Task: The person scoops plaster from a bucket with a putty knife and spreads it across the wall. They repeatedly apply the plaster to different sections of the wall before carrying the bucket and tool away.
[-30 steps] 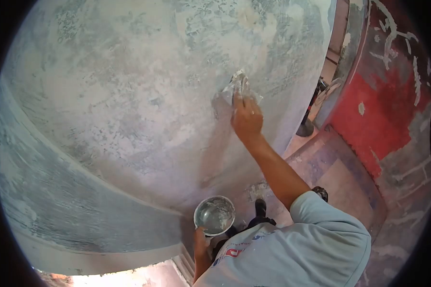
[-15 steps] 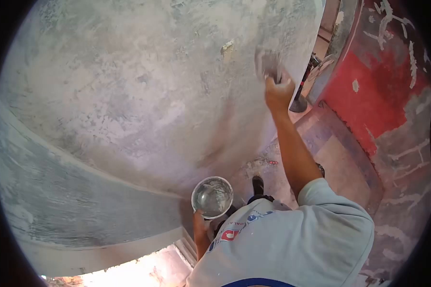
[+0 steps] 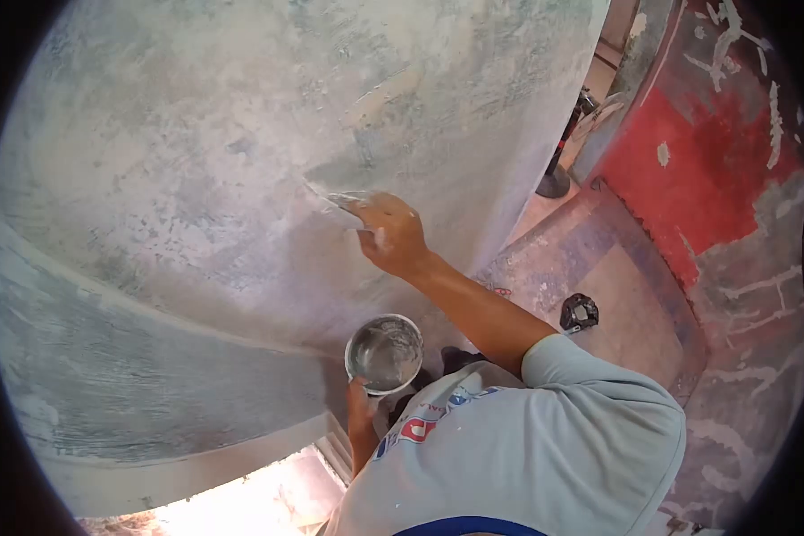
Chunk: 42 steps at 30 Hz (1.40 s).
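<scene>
the plastered wall fills the upper left and centre of the frame and closes that whole side; the right hand and its blade lie against it. a grey ledge runs under it across the lower left, and the left hand with its metal bowl sits just beside the ledge's end, low centre. free room lies right of centre: a strip of floor between the plastered wall and the red wall, broken by a small dark object and a dark stand foot higher up.
</scene>
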### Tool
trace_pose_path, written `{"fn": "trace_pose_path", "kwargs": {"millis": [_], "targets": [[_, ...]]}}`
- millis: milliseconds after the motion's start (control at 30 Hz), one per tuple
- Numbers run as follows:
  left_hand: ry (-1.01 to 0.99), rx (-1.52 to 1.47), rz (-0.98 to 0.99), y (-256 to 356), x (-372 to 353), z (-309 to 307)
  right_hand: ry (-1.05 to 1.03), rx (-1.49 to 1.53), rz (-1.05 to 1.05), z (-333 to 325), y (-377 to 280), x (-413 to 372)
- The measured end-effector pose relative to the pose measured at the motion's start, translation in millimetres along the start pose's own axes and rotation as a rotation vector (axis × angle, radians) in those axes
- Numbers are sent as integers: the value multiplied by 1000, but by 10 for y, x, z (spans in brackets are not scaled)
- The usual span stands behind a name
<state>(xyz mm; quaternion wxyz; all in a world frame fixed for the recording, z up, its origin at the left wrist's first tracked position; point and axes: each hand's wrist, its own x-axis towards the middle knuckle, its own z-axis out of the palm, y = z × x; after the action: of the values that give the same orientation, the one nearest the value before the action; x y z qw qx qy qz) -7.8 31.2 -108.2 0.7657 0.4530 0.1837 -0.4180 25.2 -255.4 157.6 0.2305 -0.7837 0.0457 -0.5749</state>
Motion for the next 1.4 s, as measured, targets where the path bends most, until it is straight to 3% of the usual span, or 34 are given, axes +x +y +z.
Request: {"fn": "trace_pose_path", "kwargs": {"millis": [33,67,133,167,200,267,333,367,433,500,600,767,833,867,900,933,967,1000,1067,1133,1200,1267,1300,1333,1400], "targets": [[-885,-247,217,-290,543,-540,15,125,58,-55,84,-48],[-877,-247,223,-281,499,-508,-142,55,344,-275,189,-71],[24,-35,24,-198,327,-313,493,396,586,-368,570,29],[59,-45,76,-183,241,-261,517,392,574,-588,714,161],[54,-72,78,-202,221,-310,540,387,567,-838,867,279],[125,-83,71,-148,34,-212,538,-86,390,-1092,1226,376],[122,-78,91,-44,-178,65,596,-84,441,-1086,1194,515],[102,-69,107,-20,-242,99,567,-119,527,-972,1305,428],[91,-87,65,-44,-226,-43,347,-248,361,-638,1240,225],[184,-8,26,-18,-195,-36,380,-356,178,-111,904,116],[57,-58,57,-36,46,-277,160,-271,137,431,403,-266],[-9,-56,-12,153,-101,-350,9,-78,94,474,-244,-473],[-62,-30,-37,359,-342,-171,136,52,147,275,-119,-474],[-63,-2,-4,378,-333,-245,128,173,411,149,17,-493],[-39,9,5,373,-280,-417,189,-122,561,-126,-38,-260],[-15,13,15,369,-206,-539,380,-384,500,-95,505,-361],[-43,-20,19,430,-289,-485,641,-377,316,-289,781,-82],[-14,-35,-3,426,-262,-603,502,-63,541,-684,528,300],[-42,-52,-15,442,-279,-688,504,-340,491,-936,982,517],[3,-76,-85,505,-383,-611,508,-344,513,-963,947,732],[-5,-112,18,484,-531,-558,535,-322,391,-651,1020,663],[26,-123,41,420,-458,-662,505,-448,342,-156,625,475],[64,-128,52,450,-528,-582,356,-414,525,69,212,345],[67,-133,52,429,-486,-617,443,-289,260,439,168,53],[54,-129,-5,388,-422,-745,240,-261,122,825,-352,-326]]}}
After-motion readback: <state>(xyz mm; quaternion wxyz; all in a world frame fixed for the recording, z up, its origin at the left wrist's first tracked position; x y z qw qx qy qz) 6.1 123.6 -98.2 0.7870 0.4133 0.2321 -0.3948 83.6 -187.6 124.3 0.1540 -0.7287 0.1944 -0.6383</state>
